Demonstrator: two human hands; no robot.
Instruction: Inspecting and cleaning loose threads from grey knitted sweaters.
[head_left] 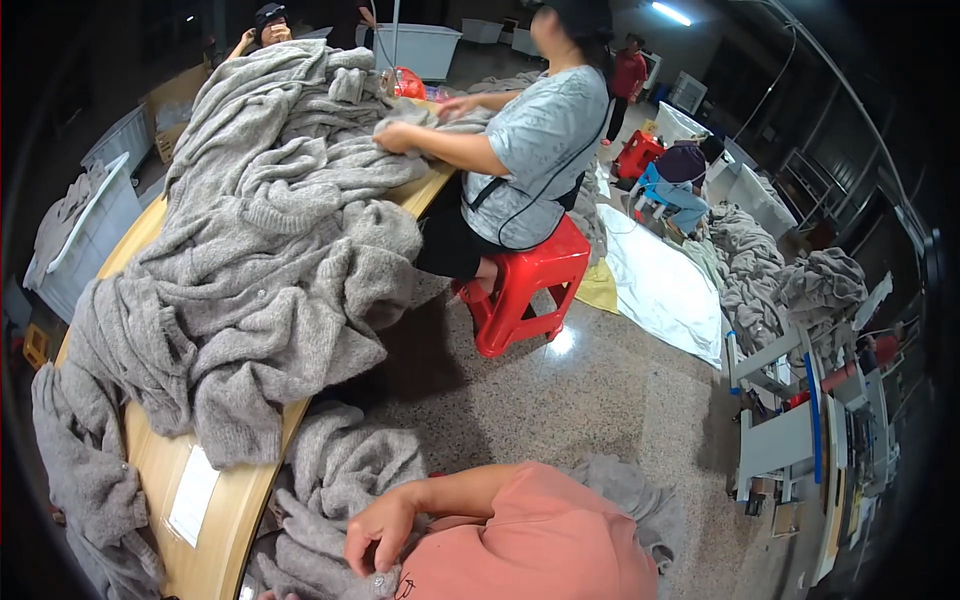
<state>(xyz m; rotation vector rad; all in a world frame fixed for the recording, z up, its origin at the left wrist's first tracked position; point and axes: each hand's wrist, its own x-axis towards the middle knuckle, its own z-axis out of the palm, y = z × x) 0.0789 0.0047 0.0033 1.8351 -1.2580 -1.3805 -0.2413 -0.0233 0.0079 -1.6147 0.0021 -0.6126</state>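
The right hand [382, 528] pinches gray knit [378, 585] at seven o'clock, likely unfinished; the left hand [277, 596] I can't tell; ten o'clock's big heap [255, 270] likely waits.

Knitwear [325, 555] matt w/ fuzzy nap, tabletop [150, 475] smooth wood-look, & stool [540, 268] glossy plastic.

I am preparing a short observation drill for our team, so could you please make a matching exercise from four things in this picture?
1. Foreground stool
2. Paper sheet
3. White cloth
4. Large knit pile

A. Spread on the floor
B. Grey, heaped
C. Red, under a seated person
D. Flat on the table

Pairs: 1-C, 2-D, 3-A, 4-B
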